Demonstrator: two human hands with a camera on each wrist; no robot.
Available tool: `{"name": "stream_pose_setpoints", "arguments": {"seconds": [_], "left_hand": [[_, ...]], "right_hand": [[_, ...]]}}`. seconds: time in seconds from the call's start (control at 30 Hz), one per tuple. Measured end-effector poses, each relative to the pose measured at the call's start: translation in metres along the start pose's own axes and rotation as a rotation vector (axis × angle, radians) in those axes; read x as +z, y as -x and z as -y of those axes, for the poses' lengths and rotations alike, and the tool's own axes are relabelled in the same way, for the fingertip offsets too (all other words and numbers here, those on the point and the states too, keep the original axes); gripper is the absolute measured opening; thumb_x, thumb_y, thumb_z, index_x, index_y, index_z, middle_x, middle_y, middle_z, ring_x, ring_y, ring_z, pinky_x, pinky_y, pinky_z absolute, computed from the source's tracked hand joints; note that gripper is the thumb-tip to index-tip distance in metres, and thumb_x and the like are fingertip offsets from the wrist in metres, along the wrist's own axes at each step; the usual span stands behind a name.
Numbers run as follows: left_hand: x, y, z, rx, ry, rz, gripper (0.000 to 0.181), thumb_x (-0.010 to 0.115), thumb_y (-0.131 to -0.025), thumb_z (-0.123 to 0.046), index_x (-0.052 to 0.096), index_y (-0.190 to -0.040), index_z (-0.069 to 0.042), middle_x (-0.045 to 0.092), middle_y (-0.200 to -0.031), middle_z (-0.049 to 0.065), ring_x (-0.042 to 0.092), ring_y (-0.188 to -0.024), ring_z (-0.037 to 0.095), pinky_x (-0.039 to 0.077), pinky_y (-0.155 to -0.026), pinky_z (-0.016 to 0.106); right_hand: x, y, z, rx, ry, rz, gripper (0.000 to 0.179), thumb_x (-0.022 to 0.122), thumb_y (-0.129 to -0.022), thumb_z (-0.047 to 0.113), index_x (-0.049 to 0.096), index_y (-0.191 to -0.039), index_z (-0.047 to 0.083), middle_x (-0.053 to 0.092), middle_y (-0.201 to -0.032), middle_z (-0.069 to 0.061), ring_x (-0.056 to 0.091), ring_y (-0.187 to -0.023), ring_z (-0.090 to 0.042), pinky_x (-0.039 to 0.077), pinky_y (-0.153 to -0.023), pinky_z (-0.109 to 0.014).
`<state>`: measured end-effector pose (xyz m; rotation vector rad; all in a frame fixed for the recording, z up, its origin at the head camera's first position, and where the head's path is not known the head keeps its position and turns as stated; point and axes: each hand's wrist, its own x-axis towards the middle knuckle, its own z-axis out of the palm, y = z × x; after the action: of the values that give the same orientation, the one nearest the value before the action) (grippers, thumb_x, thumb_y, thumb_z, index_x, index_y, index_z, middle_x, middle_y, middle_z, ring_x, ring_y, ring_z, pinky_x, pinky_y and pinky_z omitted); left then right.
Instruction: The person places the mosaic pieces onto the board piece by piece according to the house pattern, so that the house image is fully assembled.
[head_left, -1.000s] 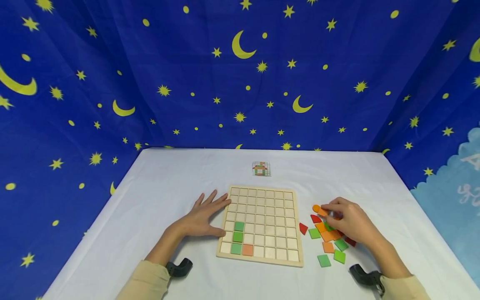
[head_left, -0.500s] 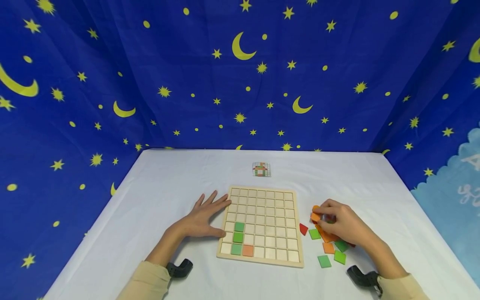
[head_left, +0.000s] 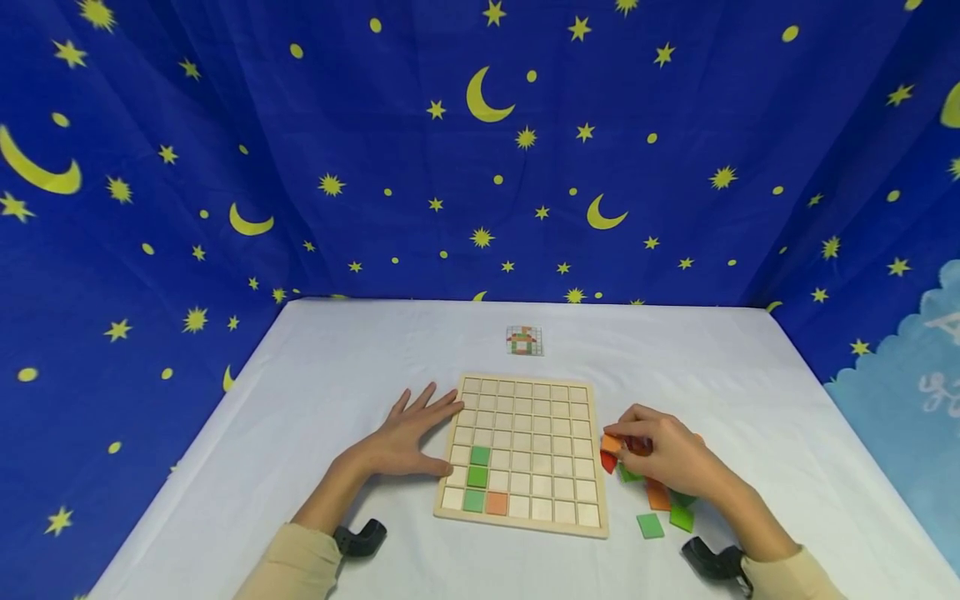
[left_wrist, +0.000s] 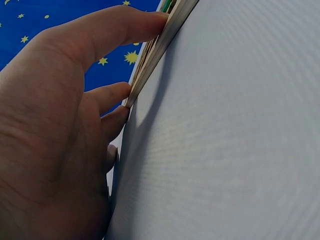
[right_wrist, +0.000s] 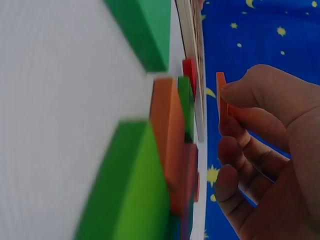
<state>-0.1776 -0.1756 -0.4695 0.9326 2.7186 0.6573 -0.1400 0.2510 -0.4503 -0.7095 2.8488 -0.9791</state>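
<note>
A wooden grid board lies on the white table, with green tiles stacked in a column at its lower left and an orange tile beside the lowest one. My left hand spreads its fingers against the board's left edge, thumb and fingertips touching the rim. Between thumb and fingertips my right hand pinches an orange square tile, held up off the table just right of the board. Below that hand lies a pile of loose tiles, partly hidden by it, including a red piece near the board.
A small pattern card lies beyond the board. Loose green tiles are spread right of the board, near its front corner. A blue curtain with stars and moons rises behind the table. Black wrist mounts sit below both hands.
My right hand has moved left from the pile toward the board's right edge, carrying the orange tile. The left hand stays where it was on the board.
</note>
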Motion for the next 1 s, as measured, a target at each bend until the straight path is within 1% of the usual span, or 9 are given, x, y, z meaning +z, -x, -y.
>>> {"name": "stream_pose_setpoints", "arguments": {"seconds": [0.1,0.23,0.37,0.47,0.57,0.8,1.0], "left_hand": [[0.000,0.000,0.000,-0.002,0.002,0.000,0.096,0.070,-0.073,-0.062,0.030,-0.152,-0.026,0.017,-0.159,-0.003,-0.001,-0.145,0.027,-0.006,-0.112,0.052],[0.001,0.001,0.000,-0.004,0.007,0.004,0.097,0.070,-0.073,-0.063,0.029,-0.153,-0.026,0.016,-0.159,-0.004,-0.002,-0.145,0.026,-0.006,-0.112,0.052],[0.001,0.001,0.000,-0.003,0.001,0.003,0.097,0.069,-0.073,-0.064,0.029,-0.153,-0.026,0.016,-0.159,-0.004,-0.002,-0.145,0.026,-0.006,-0.112,0.052],[0.001,0.001,0.000,0.000,-0.003,0.000,0.097,0.069,-0.073,-0.064,0.029,-0.153,-0.026,0.016,-0.159,-0.003,-0.001,-0.145,0.027,-0.006,-0.112,0.053],[0.000,0.001,-0.001,0.004,-0.006,0.000,0.096,0.069,-0.073,-0.063,0.029,-0.153,-0.026,0.016,-0.159,-0.003,-0.001,-0.145,0.028,-0.005,-0.112,0.053],[-0.001,0.001,-0.001,-0.002,-0.008,0.006,0.096,0.069,-0.073,-0.063,0.029,-0.153,-0.026,0.016,-0.159,-0.003,-0.002,-0.145,0.027,-0.005,-0.112,0.053],[0.000,0.001,-0.001,-0.004,-0.001,0.006,0.096,0.069,-0.073,-0.063,0.029,-0.153,-0.026,0.016,-0.159,-0.004,-0.002,-0.145,0.026,-0.006,-0.112,0.053]], "right_hand": [[0.004,0.000,0.002,-0.044,-0.010,0.004,0.032,0.075,-0.082,0.015,0.072,-0.113,0.017,0.058,-0.096,0.014,0.049,-0.067,-0.007,0.043,-0.054,-0.022],[0.009,-0.002,0.007,-0.093,-0.010,0.016,0.031,0.076,-0.081,0.016,0.073,-0.112,0.015,0.058,-0.096,0.013,0.048,-0.063,-0.005,0.042,-0.051,-0.021],[0.013,-0.003,0.015,-0.148,0.004,0.019,0.029,0.075,-0.082,0.017,0.073,-0.111,0.015,0.058,-0.097,0.013,0.046,-0.063,-0.003,0.041,-0.052,-0.020],[0.014,-0.004,0.020,-0.157,0.029,0.018,0.029,0.075,-0.081,0.019,0.073,-0.111,0.017,0.058,-0.097,0.014,0.047,-0.065,-0.004,0.040,-0.053,-0.020],[0.016,-0.006,0.024,-0.147,0.041,0.031,0.030,0.075,-0.081,0.020,0.073,-0.111,0.019,0.058,-0.099,0.016,0.047,-0.066,-0.005,0.039,-0.053,-0.019],[0.023,-0.008,0.032,-0.172,0.011,0.053,0.029,0.075,-0.081,0.015,0.073,-0.109,0.019,0.056,-0.096,0.014,0.046,-0.062,-0.003,0.039,-0.051,-0.018],[0.030,-0.008,0.041,-0.160,0.003,0.089,0.029,0.073,-0.080,0.017,0.073,-0.109,0.023,0.056,-0.094,0.015,0.049,-0.063,-0.002,0.041,-0.051,-0.018]]}}
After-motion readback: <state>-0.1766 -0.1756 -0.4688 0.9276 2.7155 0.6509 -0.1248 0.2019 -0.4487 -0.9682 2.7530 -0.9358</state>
